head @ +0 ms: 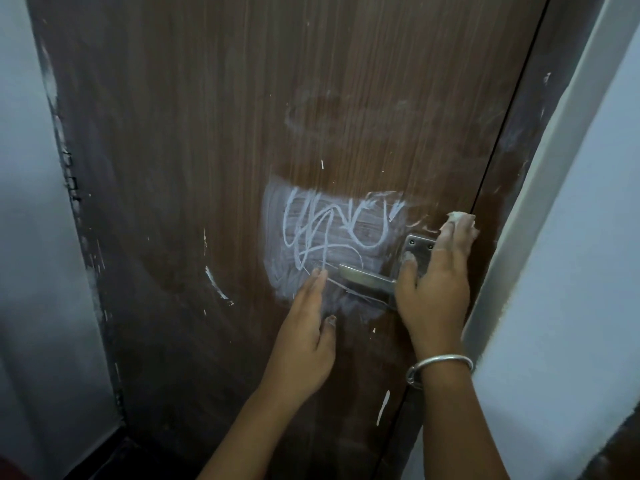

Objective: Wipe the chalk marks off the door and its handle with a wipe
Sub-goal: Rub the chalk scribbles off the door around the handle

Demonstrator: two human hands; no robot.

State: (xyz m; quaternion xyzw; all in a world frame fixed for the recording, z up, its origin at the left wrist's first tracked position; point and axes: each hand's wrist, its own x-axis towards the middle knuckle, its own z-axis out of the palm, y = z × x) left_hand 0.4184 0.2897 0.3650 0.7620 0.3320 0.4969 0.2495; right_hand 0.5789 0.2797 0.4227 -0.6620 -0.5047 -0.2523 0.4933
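Door: brown wood-grain door point(207, 133) fills the view, with a dark seam along its right edge.
Chalk marks: white scribbled chalk marks point(332, 233) loop over a smeared white patch, just left of the handle plate and above the lever; a fainter smear sits higher up and short stray strokes lie lower down.
Handle: silver metal lever handle point(363, 277) points left from its screwed plate.
Wipe: crumpled white wipe point(457, 218) lies on the door above the plate's right corner, under the right fingertips.
Right hand point(436, 285): grip flat, fingers nearly straight and pressing the wipe to the door, thumb on the plate; 1 silver bangle point(438, 363) on the wrist.
Left hand point(304, 337): grip open and holding nothing, straight fingers touching the door below the lever's tip.
Frame: pale door frame point(540, 202) on the right.
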